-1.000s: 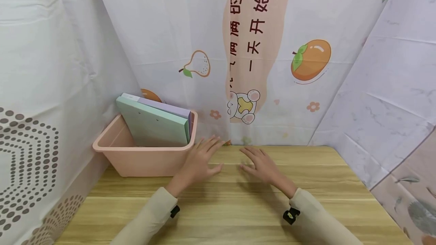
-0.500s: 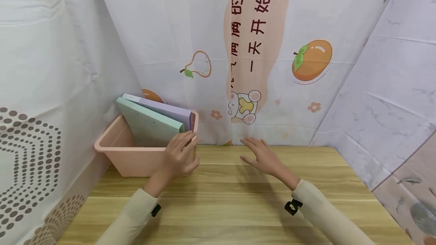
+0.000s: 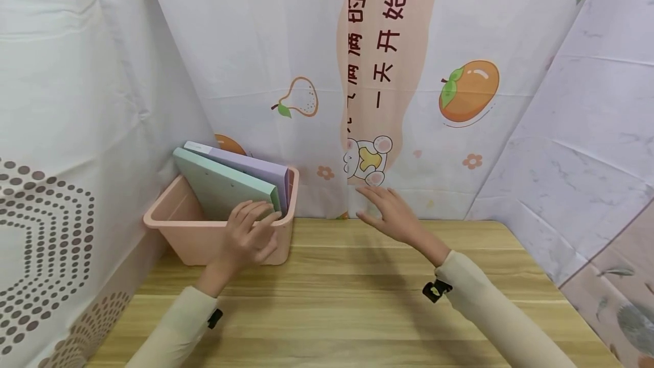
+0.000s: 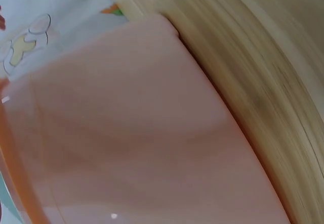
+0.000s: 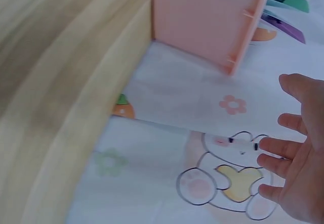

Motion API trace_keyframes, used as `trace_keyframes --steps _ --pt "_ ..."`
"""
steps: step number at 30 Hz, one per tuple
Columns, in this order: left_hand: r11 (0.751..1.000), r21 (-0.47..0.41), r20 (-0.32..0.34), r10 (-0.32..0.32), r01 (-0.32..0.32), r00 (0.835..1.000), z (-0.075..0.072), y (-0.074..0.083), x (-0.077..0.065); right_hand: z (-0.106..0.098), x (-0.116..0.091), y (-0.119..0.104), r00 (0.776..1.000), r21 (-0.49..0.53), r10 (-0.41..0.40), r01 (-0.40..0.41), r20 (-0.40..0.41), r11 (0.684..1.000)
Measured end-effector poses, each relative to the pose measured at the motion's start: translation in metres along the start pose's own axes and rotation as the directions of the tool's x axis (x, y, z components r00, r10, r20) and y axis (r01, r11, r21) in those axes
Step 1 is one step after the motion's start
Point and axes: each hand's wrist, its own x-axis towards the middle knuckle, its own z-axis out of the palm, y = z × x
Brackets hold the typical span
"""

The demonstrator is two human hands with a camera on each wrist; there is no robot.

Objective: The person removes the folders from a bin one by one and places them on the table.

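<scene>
A pink plastic bin (image 3: 204,243) stands at the table's back left, with a mint-green binder (image 3: 225,183) and a purple binder (image 3: 255,164) leaning side by side in it. My left hand (image 3: 245,240) is in front of the bin, its fingers bent loosely over the front rim. In the head view those fingers overlap the green binder's lower right corner. The bin's front wall (image 4: 131,118) fills most of the left wrist view. My right hand (image 3: 390,214) hovers over the table's back edge, fingers spread and holding nothing; the right wrist view shows its palm (image 5: 304,183) and spread fingers.
A wood-grain table (image 3: 327,300) spreads out in front of me. Patterned cloth (image 3: 306,33) hangs behind it, with more cloth at the left (image 3: 61,101) and right (image 3: 577,129) sides.
My left hand has moved left and slightly down, from beside the bin's right end to its front rim. My right hand has risen a little. Both binders remain in the bin.
</scene>
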Motion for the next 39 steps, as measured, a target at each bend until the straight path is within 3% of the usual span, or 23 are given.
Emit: trace_keyframes --steps 7,16,20,29,33,39 --pt "0.996 0.041 0.045 -0.081 0.079 0.996 -0.011 -0.010 -0.012 -0.018 0.020 -0.009 0.999 0.043 -0.032 0.034 -0.035 0.999" --pt "0.981 0.062 0.183 -0.192 0.183 0.964 -0.022 -0.022 -0.034 -0.036 0.037 -0.019 0.999 0.092 -0.003 0.006 -0.038 0.996" --pt "0.982 0.052 0.192 -0.189 0.182 0.963 -0.026 -0.029 -0.039 -0.040 0.040 -0.022 0.999 0.107 0.023 -0.020 -0.024 0.994" --pt "0.993 0.041 0.236 -0.113 0.107 0.965 -0.030 -0.043 -0.040 -0.040 0.048 -0.022 1.000 0.117 0.018 -0.017 -0.010 0.993" --pt "0.994 0.017 0.271 -0.107 0.106 0.957 -0.031 -0.048 -0.038 -0.040 0.056 -0.024 1.000 0.122 -0.014 0.015 -0.012 0.992" --pt "0.987 0.019 0.341 -0.155 0.158 0.927 -0.031 -0.051 -0.033 -0.046 0.075 -0.029 0.999 0.138 -0.049 0.048 0.008 0.989"
